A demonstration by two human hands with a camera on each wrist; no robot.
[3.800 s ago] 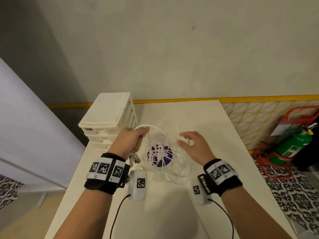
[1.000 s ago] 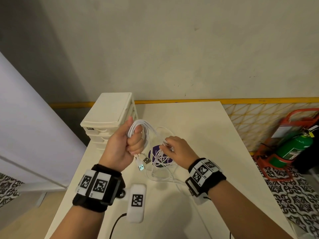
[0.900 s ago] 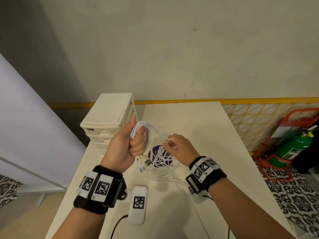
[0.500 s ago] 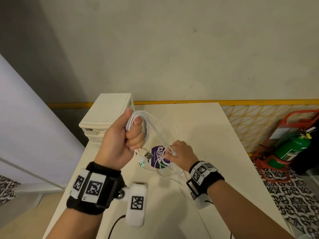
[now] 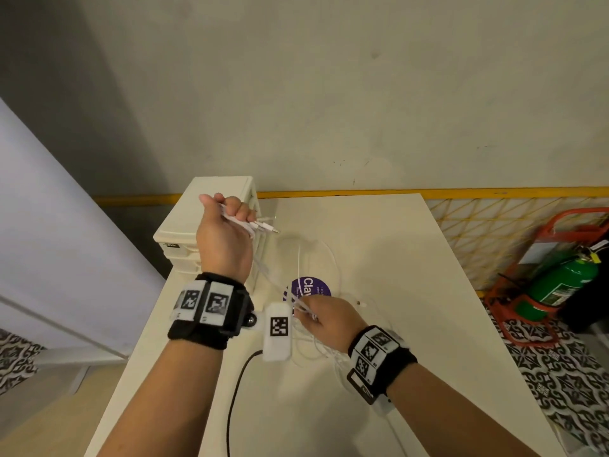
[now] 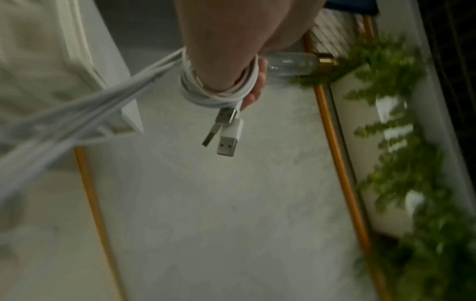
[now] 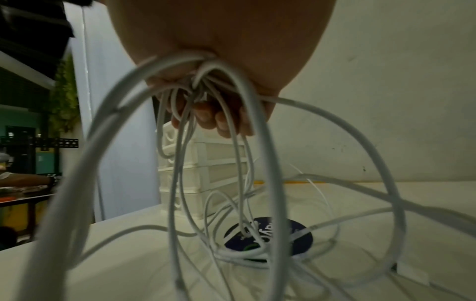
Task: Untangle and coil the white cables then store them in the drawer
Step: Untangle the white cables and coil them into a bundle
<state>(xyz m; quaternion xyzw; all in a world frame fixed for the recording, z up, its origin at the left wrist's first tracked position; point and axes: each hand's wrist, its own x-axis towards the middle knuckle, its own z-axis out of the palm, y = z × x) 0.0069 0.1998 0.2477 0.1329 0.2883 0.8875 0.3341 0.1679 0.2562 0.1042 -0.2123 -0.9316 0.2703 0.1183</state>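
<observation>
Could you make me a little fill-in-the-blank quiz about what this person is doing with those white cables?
1. The USB plugs dangle from the ____ hand.
2. The right hand grips cables low over the ____.
3. The round sticker under the cables is ____.
4. The drawer unit stands behind the ____ hand.

Missing words: left; table; purple; left

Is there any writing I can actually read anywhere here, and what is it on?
"Clav", in large white letters, cut off by the white cables: on the round purple sticker on the table.
Small white lines beside it on the sticker: too small to read.
Dark label on the front of the drawer unit: blurred, unreadable.
Label on the green fire extinguisher: too small to read.
Square black-and-white codes on the wristbands: patterns, not words.
</observation>
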